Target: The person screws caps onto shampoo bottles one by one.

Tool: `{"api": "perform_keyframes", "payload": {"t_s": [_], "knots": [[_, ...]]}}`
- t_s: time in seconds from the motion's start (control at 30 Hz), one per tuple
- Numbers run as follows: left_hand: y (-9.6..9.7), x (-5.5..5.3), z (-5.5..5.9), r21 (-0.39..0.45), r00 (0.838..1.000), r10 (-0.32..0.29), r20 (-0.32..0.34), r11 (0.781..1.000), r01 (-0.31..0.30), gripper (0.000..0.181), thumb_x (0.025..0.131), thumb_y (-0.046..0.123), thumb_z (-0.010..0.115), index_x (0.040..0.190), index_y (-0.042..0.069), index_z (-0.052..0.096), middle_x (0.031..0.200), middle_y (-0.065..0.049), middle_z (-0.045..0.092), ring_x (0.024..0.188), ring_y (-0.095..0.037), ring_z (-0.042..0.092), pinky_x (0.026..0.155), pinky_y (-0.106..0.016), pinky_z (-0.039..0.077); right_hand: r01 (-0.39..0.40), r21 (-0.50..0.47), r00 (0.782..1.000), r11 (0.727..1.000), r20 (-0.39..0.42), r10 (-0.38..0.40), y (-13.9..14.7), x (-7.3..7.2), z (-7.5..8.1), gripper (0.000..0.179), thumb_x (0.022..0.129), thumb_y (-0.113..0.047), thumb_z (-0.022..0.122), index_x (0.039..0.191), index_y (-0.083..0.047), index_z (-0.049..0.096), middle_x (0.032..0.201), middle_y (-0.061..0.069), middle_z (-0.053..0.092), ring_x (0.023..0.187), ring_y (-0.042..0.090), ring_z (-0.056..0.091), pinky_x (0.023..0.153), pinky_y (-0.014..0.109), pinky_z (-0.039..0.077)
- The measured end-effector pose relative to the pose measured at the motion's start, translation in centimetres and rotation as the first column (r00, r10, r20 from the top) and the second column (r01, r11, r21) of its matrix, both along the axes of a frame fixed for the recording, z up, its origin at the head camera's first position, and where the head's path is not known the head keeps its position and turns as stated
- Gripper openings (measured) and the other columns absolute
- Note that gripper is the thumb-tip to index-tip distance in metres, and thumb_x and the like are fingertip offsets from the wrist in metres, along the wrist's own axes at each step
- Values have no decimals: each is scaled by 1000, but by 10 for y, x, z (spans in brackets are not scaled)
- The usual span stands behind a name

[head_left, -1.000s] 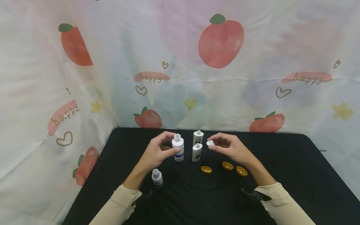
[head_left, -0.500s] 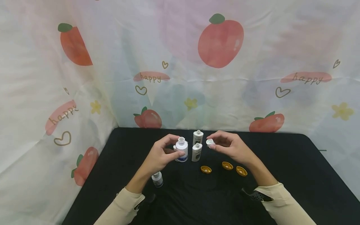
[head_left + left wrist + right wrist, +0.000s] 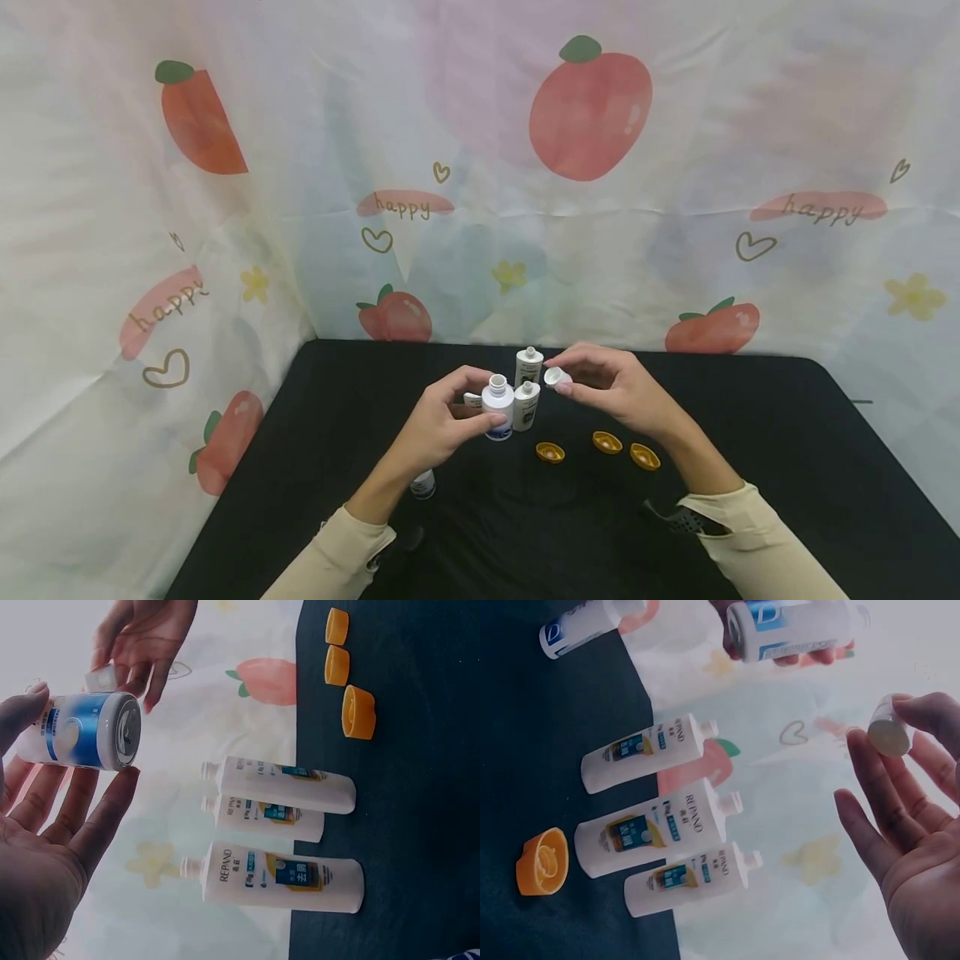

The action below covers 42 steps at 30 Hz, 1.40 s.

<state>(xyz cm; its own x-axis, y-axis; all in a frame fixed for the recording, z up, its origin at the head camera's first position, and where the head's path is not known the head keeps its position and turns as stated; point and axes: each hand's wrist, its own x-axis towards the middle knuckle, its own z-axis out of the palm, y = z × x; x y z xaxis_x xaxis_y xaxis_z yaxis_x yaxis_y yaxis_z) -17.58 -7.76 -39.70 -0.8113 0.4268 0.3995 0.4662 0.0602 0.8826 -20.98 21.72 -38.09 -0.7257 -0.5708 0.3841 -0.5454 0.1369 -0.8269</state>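
My left hand (image 3: 438, 425) grips a white bottle (image 3: 498, 402) with a blue label, raised over the table. Its neck is uncapped and points up. Across from it, my right hand (image 3: 618, 387) pinches a small white cap (image 3: 556, 378) between thumb and fingers, a short gap from the bottle. Just behind the held bottle stand three white REPAND bottles without caps: a front one (image 3: 527, 408), a back one (image 3: 529, 360), and a left one (image 3: 472, 400) mostly hidden by the left hand. The right wrist view shows a middle REPAND bottle (image 3: 656, 832) most fully.
Three orange caps lie on the black table (image 3: 750, 433): one (image 3: 550, 452) nearer the bottles, two others (image 3: 607, 442) to its right. Another blue-labelled white bottle (image 3: 423, 485) stands at left, its top hidden by my left forearm. A printed curtain (image 3: 480, 275) hangs behind.
My left hand has moved right and slightly nearer me with the bottle, toward the cap. My right hand has shifted slightly left and up, still pinching the cap.
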Motion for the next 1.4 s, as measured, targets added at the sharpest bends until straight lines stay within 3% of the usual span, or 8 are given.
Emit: {"api": "perform_keyframes", "payload": {"t_s": [0.3, 0.57, 0.9, 1.07, 1.27, 1.4], "knots": [[8, 3, -6, -1, 1000, -10, 4, 1000, 10, 42, 88, 7, 80, 125, 10, 62, 116, -8, 67, 102, -26, 68, 87, -40, 59, -19, -6, 1000, 1000, -13, 18, -9, 4, 13, 33, 95, 3, 67, 127, -3, 64, 117, 8, 67, 107, 22, 67, 90, 30, 56], [16, 6, -10, 13, 1000, -5, 26, 1000, 5, 44, 87, 7, 81, 126, 11, 61, 111, -8, 67, 99, -19, 67, 85, -37, 60, -62, -39, 991, 997, -121, 57, -16, 5, 19, 37, 91, 10, 68, 124, -7, 67, 116, 10, 66, 106, 23, 66, 91, 29, 55], [21, 9, -12, 30, 999, -18, 50, 999, 17, 43, 86, 5, 80, 125, 8, 62, 114, -10, 68, 100, -17, 67, 81, -33, 60, -87, 12, 986, 996, -139, 88, -20, 10, 29, 37, 91, 7, 71, 124, -10, 68, 114, 5, 67, 99, 19, 63, 86, 29, 56], [21, 9, -13, 15, 999, -8, 48, 1000, 8, 41, 87, 5, 80, 124, 7, 63, 116, -9, 67, 102, -17, 67, 80, -34, 60, -84, 38, 990, 996, -115, 87, -23, 12, 31, 36, 91, 3, 72, 125, -9, 68, 115, 3, 68, 102, 18, 64, 90, 29, 55], [23, 9, -14, 18, 999, -40, 24, 999, 39, 39, 89, 5, 77, 125, 7, 62, 115, -11, 68, 101, -17, 69, 78, -29, 56, -87, 48, 988, 995, -125, 92, -26, 13, 33, 37, 89, 4, 74, 124, -9, 67, 115, 3, 68, 104, 18, 66, 92, 28, 55], [24, 9, -14, 31, 998, -58, 20, 998, 58, 40, 89, 5, 78, 126, 8, 62, 115, -11, 67, 98, -19, 69, 77, -28, 57, -108, 35, 976, 994, -185, 112, -28, 14, 34, 39, 87, 5, 76, 123, -9, 68, 116, 5, 69, 103, 19, 63, 90, 27, 54]]}}
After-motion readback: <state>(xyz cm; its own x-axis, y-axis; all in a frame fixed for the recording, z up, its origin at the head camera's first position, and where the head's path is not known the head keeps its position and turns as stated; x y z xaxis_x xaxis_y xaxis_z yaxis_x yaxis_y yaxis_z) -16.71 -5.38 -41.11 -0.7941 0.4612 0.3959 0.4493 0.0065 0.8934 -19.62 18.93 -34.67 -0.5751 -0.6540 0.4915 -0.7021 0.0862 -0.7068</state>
